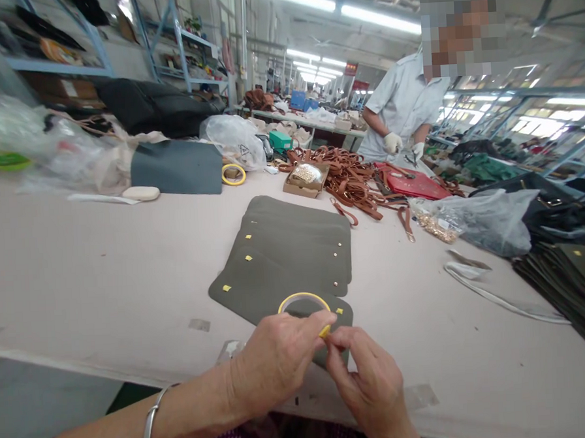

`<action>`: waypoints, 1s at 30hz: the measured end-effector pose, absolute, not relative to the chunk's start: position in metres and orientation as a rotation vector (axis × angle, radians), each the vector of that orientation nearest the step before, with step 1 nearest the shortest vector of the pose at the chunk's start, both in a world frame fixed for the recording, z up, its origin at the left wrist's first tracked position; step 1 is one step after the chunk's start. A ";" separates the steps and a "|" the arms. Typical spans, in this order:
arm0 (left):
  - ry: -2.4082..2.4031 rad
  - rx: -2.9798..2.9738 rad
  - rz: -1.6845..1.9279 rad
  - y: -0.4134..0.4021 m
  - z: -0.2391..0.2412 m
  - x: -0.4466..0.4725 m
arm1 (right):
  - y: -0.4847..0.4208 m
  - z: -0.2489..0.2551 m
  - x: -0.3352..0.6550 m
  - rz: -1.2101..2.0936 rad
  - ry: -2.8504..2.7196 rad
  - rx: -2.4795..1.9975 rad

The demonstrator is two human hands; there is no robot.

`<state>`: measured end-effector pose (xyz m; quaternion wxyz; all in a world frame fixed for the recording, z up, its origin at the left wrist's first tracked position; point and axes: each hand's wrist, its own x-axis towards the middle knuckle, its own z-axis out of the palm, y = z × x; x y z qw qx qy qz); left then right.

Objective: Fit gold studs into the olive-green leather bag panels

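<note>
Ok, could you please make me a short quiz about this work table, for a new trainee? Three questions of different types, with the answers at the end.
1. True or false: the left hand and the right hand pinch a yellow tape piece between their fingertips, close to the yellow tape roll.
2. What lies in the open cardboard box beyond the olive panels? A. gold-coloured metal parts; B. brown straps; C. tape rolls.
3. Fill in: the co-worker at the far right wears ____ gloves.
Key: 1 true; 2 A; 3 white.
</note>
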<state>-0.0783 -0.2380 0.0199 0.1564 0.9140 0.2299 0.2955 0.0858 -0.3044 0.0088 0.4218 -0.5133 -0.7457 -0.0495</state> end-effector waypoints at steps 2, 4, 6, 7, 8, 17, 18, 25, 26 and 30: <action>0.691 2.610 0.702 -0.235 0.022 -0.079 | -0.302 0.007 0.085 -0.204 -1.858 -1.299; 0.711 2.632 0.611 -0.228 0.025 -0.079 | -0.297 0.006 0.084 -0.262 -1.836 -1.311; 0.707 2.688 0.614 -0.220 0.027 -0.078 | -0.292 0.007 0.085 -0.261 -1.800 -1.339; 0.702 2.723 0.639 -0.216 0.028 -0.076 | -0.289 0.008 0.085 -0.222 -1.771 -1.371; 0.696 2.759 0.678 -0.211 0.028 -0.074 | -0.286 0.009 0.086 -0.147 -1.722 -1.421; 0.678 2.959 1.005 -0.175 0.019 -0.045 | -0.242 0.019 0.101 0.836 -1.046 -1.593; 0.689 2.958 1.032 -0.173 0.018 -0.044 | -0.237 0.018 0.102 0.837 -1.035 -1.612; 0.712 2.923 1.054 -0.160 0.023 -0.043 | -0.212 -0.003 0.142 0.962 -0.839 -1.639; 0.738 2.961 0.991 -0.157 0.019 -0.044 | -0.210 -0.006 0.150 0.989 -0.841 -1.654; 0.746 3.080 0.737 -0.147 -0.007 -0.049 | -0.207 -0.011 0.166 1.032 -0.936 -1.756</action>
